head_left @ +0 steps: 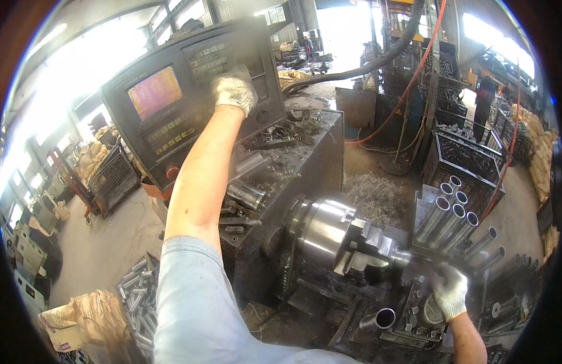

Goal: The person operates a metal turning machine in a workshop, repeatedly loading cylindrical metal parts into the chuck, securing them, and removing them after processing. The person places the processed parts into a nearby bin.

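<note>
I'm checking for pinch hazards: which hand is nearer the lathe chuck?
Right. The right hand is just right of the lathe chuck; the left hand is farther, up at the control panel.

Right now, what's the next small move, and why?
Probably ease the right hand away from the chuck: it's gloved and close to the chuck's front end, while the left hand is up at the control panel. Whether the chuck is spinning, I can't tell.
</note>
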`<act>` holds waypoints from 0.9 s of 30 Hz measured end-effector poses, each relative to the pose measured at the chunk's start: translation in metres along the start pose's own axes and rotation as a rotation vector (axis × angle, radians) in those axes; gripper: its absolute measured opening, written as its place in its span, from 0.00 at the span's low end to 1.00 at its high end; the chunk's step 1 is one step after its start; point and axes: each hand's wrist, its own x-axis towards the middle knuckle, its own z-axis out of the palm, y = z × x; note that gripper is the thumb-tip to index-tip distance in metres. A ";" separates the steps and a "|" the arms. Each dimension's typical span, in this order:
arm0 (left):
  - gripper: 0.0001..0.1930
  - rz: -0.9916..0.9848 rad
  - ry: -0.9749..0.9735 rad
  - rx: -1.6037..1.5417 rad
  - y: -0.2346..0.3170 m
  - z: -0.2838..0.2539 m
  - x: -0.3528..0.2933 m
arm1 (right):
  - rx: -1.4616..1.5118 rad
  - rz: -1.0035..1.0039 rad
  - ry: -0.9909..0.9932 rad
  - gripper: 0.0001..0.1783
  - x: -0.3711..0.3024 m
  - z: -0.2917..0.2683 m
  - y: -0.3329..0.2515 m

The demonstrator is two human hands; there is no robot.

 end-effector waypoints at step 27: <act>0.25 0.050 0.110 0.102 0.029 -0.015 0.055 | 0.062 0.026 0.000 0.10 0.000 0.006 0.010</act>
